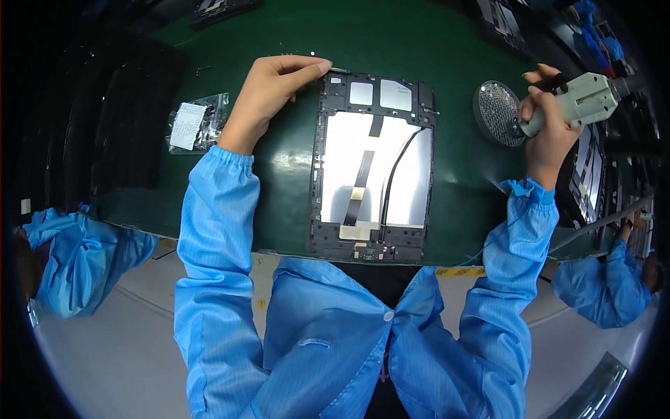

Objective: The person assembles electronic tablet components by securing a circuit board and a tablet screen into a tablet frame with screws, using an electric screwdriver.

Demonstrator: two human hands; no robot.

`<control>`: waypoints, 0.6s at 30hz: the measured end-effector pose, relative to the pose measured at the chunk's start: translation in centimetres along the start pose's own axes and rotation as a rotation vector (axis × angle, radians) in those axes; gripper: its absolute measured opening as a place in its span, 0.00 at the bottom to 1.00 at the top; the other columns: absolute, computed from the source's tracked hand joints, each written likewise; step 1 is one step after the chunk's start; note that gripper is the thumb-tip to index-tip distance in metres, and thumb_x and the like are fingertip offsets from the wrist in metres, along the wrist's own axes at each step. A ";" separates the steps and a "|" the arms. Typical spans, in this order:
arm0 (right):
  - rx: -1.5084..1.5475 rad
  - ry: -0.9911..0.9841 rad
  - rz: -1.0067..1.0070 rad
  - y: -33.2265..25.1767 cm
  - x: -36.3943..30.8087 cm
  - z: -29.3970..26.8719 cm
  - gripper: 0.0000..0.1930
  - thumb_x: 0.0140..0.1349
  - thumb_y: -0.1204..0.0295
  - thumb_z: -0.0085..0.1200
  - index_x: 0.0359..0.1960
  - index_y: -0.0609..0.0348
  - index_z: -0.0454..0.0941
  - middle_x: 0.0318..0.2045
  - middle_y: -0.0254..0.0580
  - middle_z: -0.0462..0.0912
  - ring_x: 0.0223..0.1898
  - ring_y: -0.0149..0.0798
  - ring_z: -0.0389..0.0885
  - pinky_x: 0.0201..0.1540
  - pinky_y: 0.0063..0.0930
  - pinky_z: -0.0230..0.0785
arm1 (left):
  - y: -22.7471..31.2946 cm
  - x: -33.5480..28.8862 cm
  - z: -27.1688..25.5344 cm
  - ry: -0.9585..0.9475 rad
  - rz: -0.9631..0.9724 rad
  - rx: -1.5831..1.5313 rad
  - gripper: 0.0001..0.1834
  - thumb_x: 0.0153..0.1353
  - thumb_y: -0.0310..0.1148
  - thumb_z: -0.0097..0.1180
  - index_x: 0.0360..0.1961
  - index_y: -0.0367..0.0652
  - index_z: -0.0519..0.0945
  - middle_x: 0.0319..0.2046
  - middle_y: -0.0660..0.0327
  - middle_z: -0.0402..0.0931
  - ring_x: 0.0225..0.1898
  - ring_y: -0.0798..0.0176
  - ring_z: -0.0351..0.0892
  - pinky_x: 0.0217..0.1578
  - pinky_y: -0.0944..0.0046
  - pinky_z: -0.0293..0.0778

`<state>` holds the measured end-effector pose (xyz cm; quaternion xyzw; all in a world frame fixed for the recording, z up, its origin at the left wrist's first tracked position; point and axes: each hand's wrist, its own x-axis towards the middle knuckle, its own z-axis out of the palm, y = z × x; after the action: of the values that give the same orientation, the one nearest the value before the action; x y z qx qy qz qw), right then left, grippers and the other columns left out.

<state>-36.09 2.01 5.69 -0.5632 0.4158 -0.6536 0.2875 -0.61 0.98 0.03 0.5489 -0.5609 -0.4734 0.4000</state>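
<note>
An opened tablet (412,188), its black frame around a silver back plate, lies on the green table in front of me. At its far left corner my left hand (279,84) pinches thumb and forefinger together. A thin, pale sliver shows at those fingertips, too small to name. To the right, my right hand (548,129) is wrapped round a pale grey electric screwdriver (585,99). The tool lies nearly level, its nose at the rim of a round dish of small screws (497,105). Its very tip cannot be made out.
A clear plastic bag with a white label (187,126) lies left of my left wrist. Dark device parts (590,167) lie along the right side, and others (499,21) at the far right. People in blue sleeves (73,262) sit on both sides.
</note>
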 end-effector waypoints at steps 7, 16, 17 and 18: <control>-0.080 0.051 -0.040 1.3 1.0 -1.8 0.14 0.55 0.83 0.53 0.45 0.74 0.79 0.34 0.49 0.85 0.20 0.28 0.75 0.24 0.21 0.69 | -0.1 0.3 0.3 -0.003 0.007 0.090 0.15 0.59 0.39 0.65 0.42 0.41 0.88 0.31 0.63 0.83 0.28 0.74 0.72 0.28 0.73 0.67; -0.050 -0.019 -0.070 2.7 1.2 -2.2 0.16 0.57 0.83 0.51 0.48 0.72 0.78 0.39 0.51 0.85 0.21 0.30 0.75 0.24 0.24 0.69 | -0.5 0.1 0.0 0.044 0.000 0.153 0.15 0.59 0.40 0.65 0.41 0.40 0.88 0.29 0.65 0.82 0.28 0.75 0.71 0.28 0.74 0.65; -0.014 -0.008 -0.053 2.3 1.2 -1.9 0.15 0.56 0.83 0.52 0.46 0.72 0.79 0.37 0.49 0.85 0.20 0.30 0.75 0.24 0.25 0.69 | -0.5 0.0 -0.1 0.052 -0.006 0.140 0.15 0.59 0.40 0.65 0.41 0.41 0.88 0.29 0.65 0.82 0.28 0.75 0.71 0.29 0.74 0.65; -0.014 0.113 0.085 0.4 0.4 0.2 0.14 0.54 0.81 0.50 0.44 0.68 0.76 0.31 0.44 0.81 0.16 0.27 0.71 0.19 0.20 0.66 | -0.8 0.1 -0.1 0.055 -0.019 0.126 0.15 0.60 0.40 0.65 0.41 0.41 0.88 0.29 0.65 0.82 0.28 0.76 0.70 0.29 0.75 0.64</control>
<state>-36.05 1.44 5.52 -0.5092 0.4593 -0.6688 0.2871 -0.27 0.90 -0.76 0.5911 -0.5730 -0.4256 0.3757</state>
